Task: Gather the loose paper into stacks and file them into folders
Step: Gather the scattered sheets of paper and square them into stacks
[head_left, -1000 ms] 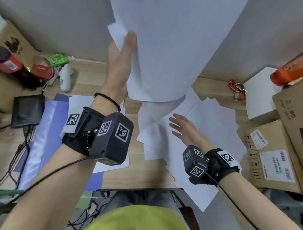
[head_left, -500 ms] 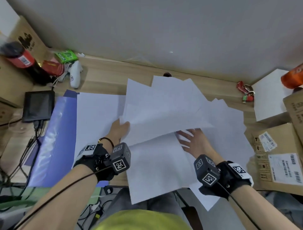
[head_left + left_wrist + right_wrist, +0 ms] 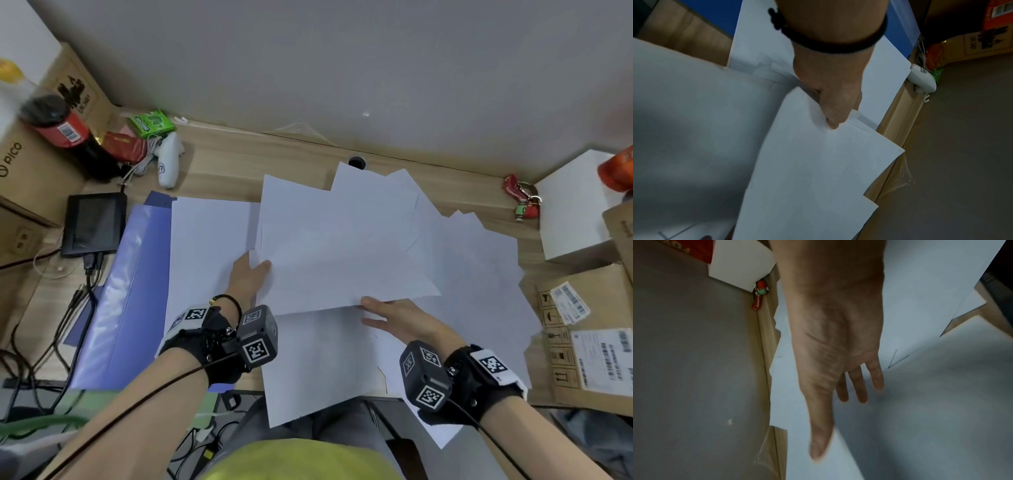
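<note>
Many white paper sheets (image 3: 462, 274) lie fanned over the wooden desk (image 3: 222, 161). My left hand (image 3: 251, 272) pinches the left edge of a bundle of sheets (image 3: 342, 253) held just above the pile; in the left wrist view its thumb (image 3: 833, 120) lies on top of the bundle (image 3: 818, 170), its fingers hidden beneath. My right hand (image 3: 387, 317) is flat with straight fingers at the bundle's near edge, over the loose sheets; the right wrist view shows the right hand (image 3: 838, 386) spread above paper (image 3: 920, 418). A blue folder (image 3: 126, 281) lies open at the left with a white sheet (image 3: 205, 246) on it.
At the left stand a black device (image 3: 94, 222) with cables, a white controller (image 3: 169, 159), a dark bottle (image 3: 65, 133), a green pack (image 3: 150, 123) and cardboard boxes (image 3: 30, 171). A red keychain (image 3: 522, 200), a white box (image 3: 575, 212) and labelled cartons (image 3: 596, 335) line the right. A grey wall stands behind.
My left hand has brought the raised bundle down from high in front of the wall to just above the desk pile. My right hand has shifted to the bundle's near edge.
</note>
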A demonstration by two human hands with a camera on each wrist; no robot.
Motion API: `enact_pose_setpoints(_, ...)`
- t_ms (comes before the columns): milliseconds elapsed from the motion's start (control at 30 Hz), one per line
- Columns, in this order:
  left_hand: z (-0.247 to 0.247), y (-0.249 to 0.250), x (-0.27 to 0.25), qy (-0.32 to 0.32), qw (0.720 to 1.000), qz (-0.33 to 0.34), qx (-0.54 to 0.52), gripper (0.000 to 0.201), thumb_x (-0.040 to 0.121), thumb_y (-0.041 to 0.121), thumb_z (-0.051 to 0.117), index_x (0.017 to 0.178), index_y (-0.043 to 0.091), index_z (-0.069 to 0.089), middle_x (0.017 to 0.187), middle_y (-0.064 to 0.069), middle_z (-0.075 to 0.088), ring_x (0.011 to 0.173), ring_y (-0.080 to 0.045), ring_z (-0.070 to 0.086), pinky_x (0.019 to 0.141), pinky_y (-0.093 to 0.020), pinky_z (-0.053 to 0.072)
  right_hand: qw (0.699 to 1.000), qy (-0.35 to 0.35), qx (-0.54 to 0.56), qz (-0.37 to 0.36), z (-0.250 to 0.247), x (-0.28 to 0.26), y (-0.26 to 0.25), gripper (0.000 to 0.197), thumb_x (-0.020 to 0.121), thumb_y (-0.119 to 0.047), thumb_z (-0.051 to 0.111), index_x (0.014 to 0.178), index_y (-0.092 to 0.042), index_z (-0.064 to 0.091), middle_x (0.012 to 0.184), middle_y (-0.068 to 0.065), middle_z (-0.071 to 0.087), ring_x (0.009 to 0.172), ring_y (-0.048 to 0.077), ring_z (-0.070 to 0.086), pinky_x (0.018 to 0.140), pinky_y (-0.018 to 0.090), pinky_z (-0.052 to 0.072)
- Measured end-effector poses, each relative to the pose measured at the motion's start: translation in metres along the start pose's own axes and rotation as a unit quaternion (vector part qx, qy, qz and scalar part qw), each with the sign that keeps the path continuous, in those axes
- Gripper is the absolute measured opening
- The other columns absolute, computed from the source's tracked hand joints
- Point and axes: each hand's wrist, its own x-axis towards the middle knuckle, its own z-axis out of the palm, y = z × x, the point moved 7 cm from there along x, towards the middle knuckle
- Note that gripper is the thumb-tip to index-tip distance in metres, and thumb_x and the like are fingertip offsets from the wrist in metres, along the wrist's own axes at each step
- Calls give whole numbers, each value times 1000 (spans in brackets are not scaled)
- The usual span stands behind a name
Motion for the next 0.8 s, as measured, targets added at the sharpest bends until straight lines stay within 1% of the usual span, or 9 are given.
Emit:
enact_pose_setpoints(133, 8, 2, -4, -46, 999, -4, 0, 29, 98, 15, 53, 125, 3, 55, 113, -6, 58, 100, -20, 53, 83, -29, 40, 984, 139, 104, -37, -15, 16, -11, 39, 95, -24, 57, 127, -1, 56, 121, 16, 65, 106, 30, 64, 84, 38, 55)
enact_pose_setpoints(200, 11, 1, -5, -68, 997, -19, -17, 30, 99, 19, 52, 127, 7, 54, 117, -3, 58, 105, -22, 55, 88, -30, 43, 966, 218, 133, -23, -30, 21, -4, 47, 96, -17, 56, 136, 1, 42, 128, 19, 56, 107, 32, 60, 67, 36, 58)
enact_pose_setpoints(267, 13, -2, -3, -87, 995, -36, -29, 34, 99, 23, 53, 129, 8, 54, 125, -6, 60, 112, -26, 58, 97, -36, 46, 960, 252, 121, -3, -38, 22, 4, 53, 93, -14, 59, 139, 2, 38, 129, 15, 52, 104, 30, 56, 63, 35, 55)
enact_pose_setpoints(333, 11, -2, -3, -94, 994, -42, -47, 33, 99, 19, 52, 129, 6, 54, 127, -13, 61, 107, -27, 59, 96, -37, 47, 961, 257, 96, 8, -46, 21, 9, 55, 92, -14, 60, 140, 2, 38, 125, 18, 52, 102, 30, 51, 68, 36, 52)
enact_pose_setpoints(433, 10, -3, -4, -106, 991, -50, -63, 31, 99, 12, 51, 128, 3, 54, 125, -16, 61, 101, -27, 59, 90, -39, 50, 964, 260, 53, 20, -57, 14, 11, 53, 90, -16, 62, 136, 2, 43, 98, 7, 56, 97, 31, 55, 71, 37, 54)
enact_pose_setpoints(567, 6, 0, -8, -116, 992, -18, -42, 30, 97, 8, 53, 127, 3, 54, 123, -15, 60, 90, -22, 61, 74, -30, 52, 964, 259, -40, 54, -65, 3, 6, 40, 88, -20, 68, 122, -3, 56, 89, 6, 61, 69, 22, 61, 41, 22, 47)
enact_pose_setpoints(633, 4, 2, -11, -120, 992, -6, -34, 32, 97, 9, 54, 129, 5, 53, 121, -13, 61, 94, -24, 61, 81, -34, 52, 965, 255, -38, 50, -66, 3, 5, 45, 84, -22, 73, 119, 0, 57, 93, 12, 65, 65, 23, 65, 44, 23, 47)
enact_pose_setpoints(700, 2, 4, -15, -125, 992, 4, -24, 33, 97, 10, 54, 130, 8, 53, 117, -10, 61, 98, -24, 60, 83, -35, 52, 967, 251, -33, 28, -59, 4, 2, 28, 88, -15, 68, 110, -1, 58, 84, 10, 64, 61, 21, 64, 38, 19, 46)
enact_pose_setpoints(800, 3, 7, -22, -150, 989, 18, 1, 33, 98, 14, 53, 130, 13, 53, 112, -5, 63, 91, -19, 63, 70, -28, 55, 969, 248, 3, 2, -46, 4, -2, 15, 95, -6, 55, 110, -2, 55, 82, 8, 61, 66, 21, 59, 39, 20, 48)
